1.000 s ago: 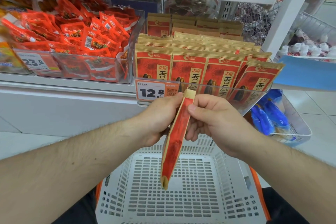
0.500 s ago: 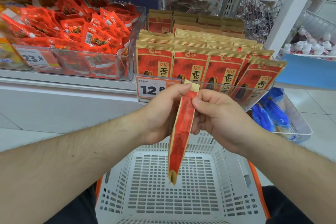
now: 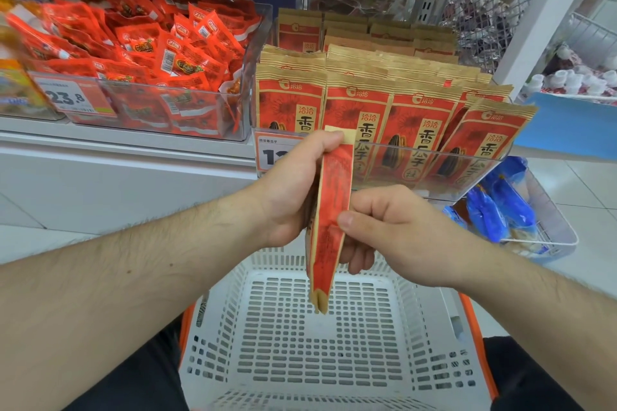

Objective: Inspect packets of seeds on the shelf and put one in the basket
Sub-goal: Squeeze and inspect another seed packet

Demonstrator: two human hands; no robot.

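A red and tan seed packet hangs edge-on above the white basket. My left hand grips its upper part, thumb on the top corner. My right hand pinches its middle from the right, thumb on the red face. Behind, several matching seed packets stand in rows in a clear bin on the shelf. The basket below my hands holds nothing that I can see.
A clear bin of small red snack packets sits left of the seeds, with a 23.8 price tag. A wire basket with blue packs hangs at lower right. A white shelf post rises at right.
My right hand slid down from the packet's top to its middle. The packet stays edge-on in both hands, and the view has shifted slightly.
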